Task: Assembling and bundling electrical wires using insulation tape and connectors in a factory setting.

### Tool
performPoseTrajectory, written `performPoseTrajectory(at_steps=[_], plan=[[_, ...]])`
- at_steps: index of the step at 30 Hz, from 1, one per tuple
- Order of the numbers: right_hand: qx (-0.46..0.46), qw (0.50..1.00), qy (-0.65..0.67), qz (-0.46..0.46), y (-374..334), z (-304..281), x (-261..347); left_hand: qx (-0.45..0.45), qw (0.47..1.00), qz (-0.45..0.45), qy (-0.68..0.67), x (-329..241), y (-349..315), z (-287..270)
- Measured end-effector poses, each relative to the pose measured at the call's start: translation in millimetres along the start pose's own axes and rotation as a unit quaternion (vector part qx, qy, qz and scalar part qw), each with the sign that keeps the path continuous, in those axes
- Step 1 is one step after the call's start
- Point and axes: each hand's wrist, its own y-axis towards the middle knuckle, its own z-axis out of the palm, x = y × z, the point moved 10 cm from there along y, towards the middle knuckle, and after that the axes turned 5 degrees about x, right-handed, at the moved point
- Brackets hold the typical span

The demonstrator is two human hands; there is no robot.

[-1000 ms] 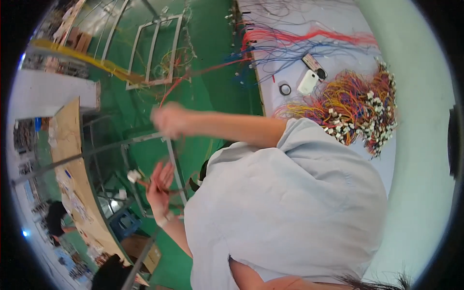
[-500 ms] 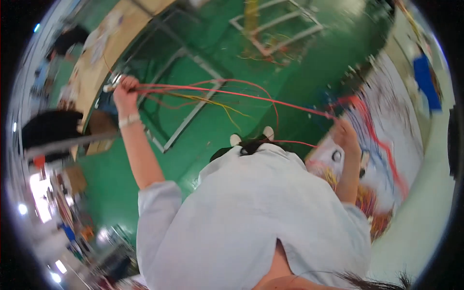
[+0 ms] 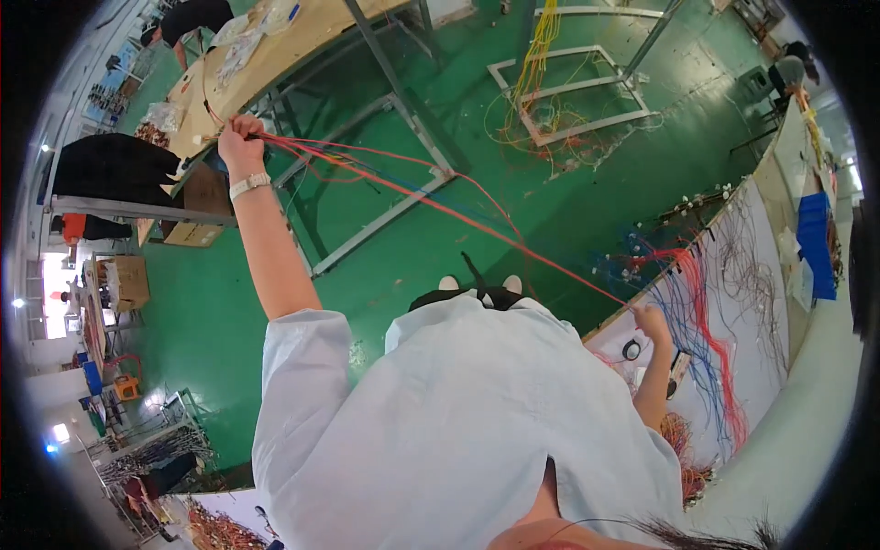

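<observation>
At the upper left, my left hand (image 3: 241,139) is closed around a bundle of wires beside the edge of a wooden table. Long red wires (image 3: 431,203) run from it, taut and slanting down to the right, above the green floor. One red strand (image 3: 477,188) hangs in a looser curve, and a little blue and yellow shows among the wires near the fist. My right hand (image 3: 652,323) pinches the far end of the red wires, over the white worktable at the right. Its fingertips are small in view.
On the white worktable (image 3: 756,266) lie blue wires (image 3: 683,321), red wires (image 3: 710,344) and a round black-and-white object (image 3: 632,349). The wooden table (image 3: 261,69) stands upper left, with a metal frame (image 3: 376,215) beside it. Yellow wires (image 3: 543,46) hang at another frame. Other people work farther off.
My right hand has come nearer to me, and the red wires slant more steeply. Yellow strands that dangled below the bundle no longer hang there. My left hand still grips it; the view has shifted.
</observation>
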Motion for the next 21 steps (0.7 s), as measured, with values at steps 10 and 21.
performPoseTrajectory(at_steps=[10,21], plan=[[-0.126,0.964,-0.213,0.102,23,-65,-49,0.199,0.977,0.047,-0.062,-98,-11,111],[-0.179,0.721,0.129,-0.657,-168,-200,533,0.333,0.933,0.119,0.067,-12,-114,340]])
